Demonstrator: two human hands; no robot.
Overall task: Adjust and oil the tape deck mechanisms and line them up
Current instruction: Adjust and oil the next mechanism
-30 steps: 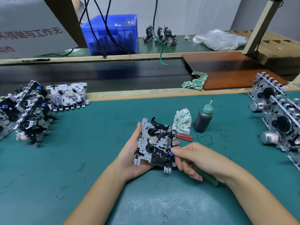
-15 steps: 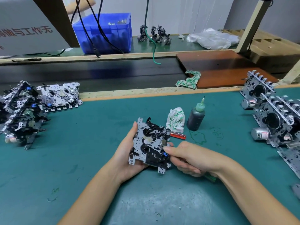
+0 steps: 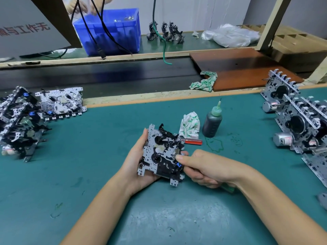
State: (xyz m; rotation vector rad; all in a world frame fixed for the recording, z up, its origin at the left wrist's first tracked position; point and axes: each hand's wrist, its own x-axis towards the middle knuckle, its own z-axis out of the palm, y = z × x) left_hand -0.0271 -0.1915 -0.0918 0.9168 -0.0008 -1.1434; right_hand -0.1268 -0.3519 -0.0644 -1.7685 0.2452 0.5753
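My left hand [image 3: 136,167] holds a tape deck mechanism [image 3: 160,153], a perforated metal plate with black parts, tilted up above the green mat. My right hand [image 3: 203,167] grips a green-handled tool [image 3: 228,188], with the thumb against the mechanism's right edge by a blue part. The tool's tip is hidden behind my fingers. A dark oil bottle [image 3: 212,122] with a green needle nozzle stands just beyond. A red-handled screwdriver [image 3: 192,142] lies next to it. Several mechanisms are piled at the left [image 3: 19,124], and others stand in a row at the right [image 3: 299,121].
A crumpled printed rag [image 3: 189,125] sits beside the bottle; another [image 3: 203,82] lies by a brown board [image 3: 247,68]. A dark conveyor [image 3: 106,75] runs behind the mat. A blue bin [image 3: 109,30], hanging cables, a green hose and a plastic bag stand beyond it.
My right hand has shifted slightly along the mechanism's right edge, the thumb now higher up. The camera view drifted; the left hand keeps the same hold.
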